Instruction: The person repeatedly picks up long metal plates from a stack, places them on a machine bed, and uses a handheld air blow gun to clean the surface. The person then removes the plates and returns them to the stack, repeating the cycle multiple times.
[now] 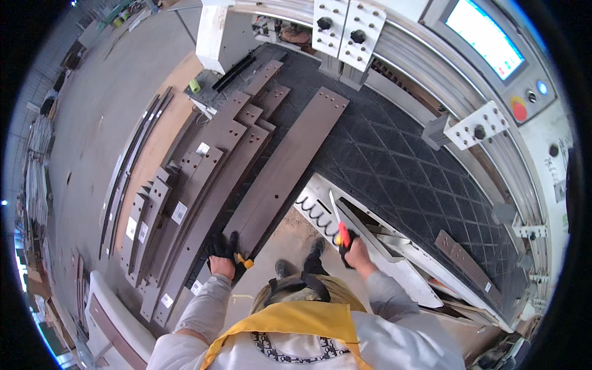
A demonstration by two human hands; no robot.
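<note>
My left hand (222,256), in a black glove with bare skin at the wrist, rests with fingers apart at the near end of a long brown board (290,157). A small yellow-orange piece shows at its thumb side; whether it belongs to the glove I cannot tell. The board has a few holes at its far end and one nearer me. Over to the right, my right hand (356,254) is closed round a red-handled tool (343,233) with a long pale tip pointing away from me. A black coiled hose (316,213) runs close beside it; its connection is hidden.
Stacked brown boards (206,157) with holes and white labels lie left of the long board. The dark, diamond-patterned machine bed (401,148) spreads right, carrying a short brown board (467,265). A control panel (487,43) stands at upper right. Clamp plates (348,34) line the rail.
</note>
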